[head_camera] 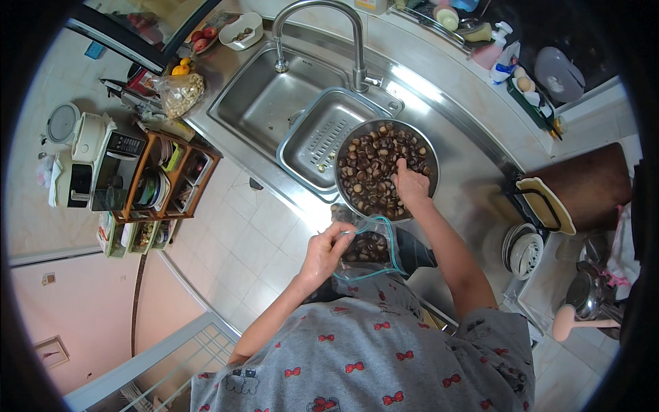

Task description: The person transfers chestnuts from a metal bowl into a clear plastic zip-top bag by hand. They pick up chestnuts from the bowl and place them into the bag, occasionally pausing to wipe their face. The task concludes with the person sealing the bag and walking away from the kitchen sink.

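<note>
A wide round metal pan [434, 154] full of brown chestnuts [368, 164] stands on the steel counter, beside the sink's right end. My right hand [412, 183] reaches into it, fingertips among the chestnuts; whether they grip one cannot be told. Below the pan's near rim, my left hand [327, 250] pinches the edge of a clear plastic bag [383, 257] with a teal zip rim. The bag's mouth is spread apart, and more chestnuts lie inside it. Part of the bag's underside is hidden by its own folds and my shirt.
A metal draining basket [296, 149] sits in the steel sink [226, 98] under a curved faucet [359, 46]. Left of the sink lies a bag of pale nuts [183, 95]. Stacked bowls [526, 255] and cutting boards [582, 180] stand at the right.
</note>
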Demonstrator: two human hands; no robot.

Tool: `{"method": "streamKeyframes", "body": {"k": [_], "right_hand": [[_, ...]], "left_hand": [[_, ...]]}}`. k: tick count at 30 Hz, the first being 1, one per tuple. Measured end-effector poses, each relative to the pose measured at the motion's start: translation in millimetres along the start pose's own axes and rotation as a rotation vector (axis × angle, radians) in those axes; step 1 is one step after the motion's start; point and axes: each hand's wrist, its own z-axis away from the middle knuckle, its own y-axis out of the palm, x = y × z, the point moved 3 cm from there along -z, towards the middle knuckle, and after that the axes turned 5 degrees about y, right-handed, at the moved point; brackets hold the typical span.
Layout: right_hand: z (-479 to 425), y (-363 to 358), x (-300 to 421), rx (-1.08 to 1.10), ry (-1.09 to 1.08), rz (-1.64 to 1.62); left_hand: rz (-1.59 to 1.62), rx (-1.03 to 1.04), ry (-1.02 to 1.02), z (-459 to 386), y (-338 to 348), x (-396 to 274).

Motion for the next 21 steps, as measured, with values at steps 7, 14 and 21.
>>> {"method": "streamKeyframes", "body": {"k": [7,14,21], "right_hand": [[8,1,6,0.050,-0.191,0.185],[18,-9,3,0.091,-0.082,0.073],[7,16,26,-0.002,-0.049,0.176]], "left_hand": [[0.006,0.005,0.041,-3,4,1],[0.017,0.015,0.007,-1,3,7],[0.091,0.041,-0.039,-3,9,-5]]}}
